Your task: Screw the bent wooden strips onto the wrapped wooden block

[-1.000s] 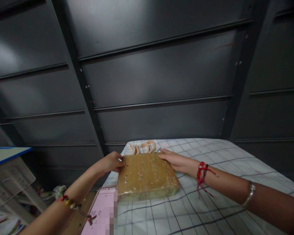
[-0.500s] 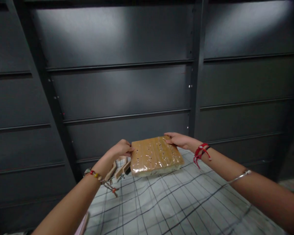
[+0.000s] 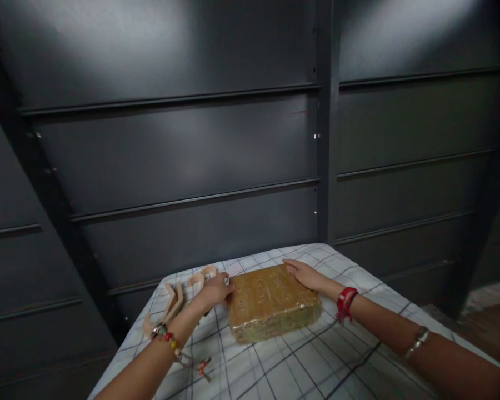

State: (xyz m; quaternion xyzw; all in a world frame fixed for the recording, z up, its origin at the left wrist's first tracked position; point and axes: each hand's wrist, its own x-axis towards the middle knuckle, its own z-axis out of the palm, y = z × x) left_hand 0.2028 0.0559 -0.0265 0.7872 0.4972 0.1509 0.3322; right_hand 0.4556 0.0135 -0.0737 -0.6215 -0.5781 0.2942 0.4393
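Observation:
A thick rectangular block (image 3: pixel 270 300) with a brown, shiny top, like packing tape, and pale greenish sides sits at the middle of the cloth-covered table. Small dark marks dot its top near the left edge. My left hand (image 3: pixel 219 290) grips its left edge, thumb on top and fingers bent at the side. On the far right corner, my right hand (image 3: pixel 302 273) holds the block with the thumb over the top; its other fingers are partly hidden behind the edge. Several pale wooden angled pieces (image 3: pixel 175 300) lie left of my left hand, partly covered by my wrist.
A white cloth with dark grid lines (image 3: pixel 275 366) covers the table. Its far edge stands close to a dark grey panelled wall (image 3: pixel 200 150). Beyond the table on the right is a blurred brownish area (image 3: pixel 489 325).
The block has come down onto the cloth, still between both hands. My view has shifted, so more of the table's far edge and the wooden pieces now show.

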